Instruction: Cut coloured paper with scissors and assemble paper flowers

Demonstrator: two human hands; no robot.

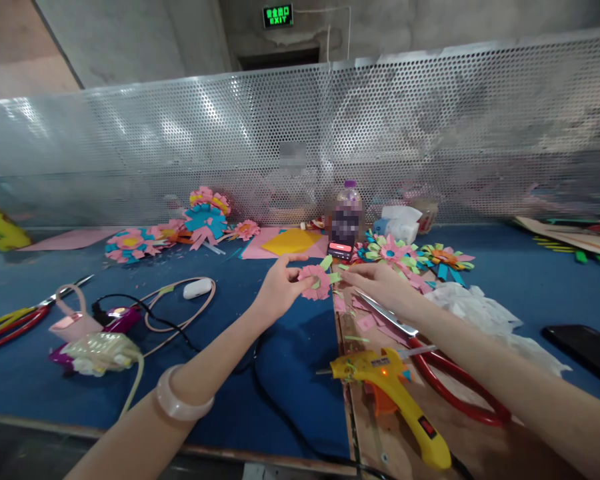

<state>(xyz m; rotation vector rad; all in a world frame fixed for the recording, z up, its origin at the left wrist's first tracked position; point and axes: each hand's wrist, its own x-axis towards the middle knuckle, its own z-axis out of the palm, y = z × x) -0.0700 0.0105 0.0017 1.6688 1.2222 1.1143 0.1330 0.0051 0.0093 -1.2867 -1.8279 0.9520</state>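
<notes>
A pink paper flower (314,283) with light green strips on its edge is pinched between the thumb and fingers of my left hand (281,287), above the table's middle seam. Close to its right side, my right hand (377,283) has its fingertips together at the end of a green paper strip (335,277). Below my right hand lie red-handled scissors (443,377) with the blades pointing up and left, among pink paper scraps (366,324). Nearer me rests a yellow glue gun (395,393) with a small orange light on.
Finished paper flowers (133,245) lie at the back left, others (393,251) at the back right. A phone (343,240) leans on a bottle (350,193). Cables (275,393) cross the blue tabletop (220,360). Crumpled white plastic (473,310) and a black phone (585,350) are on the right.
</notes>
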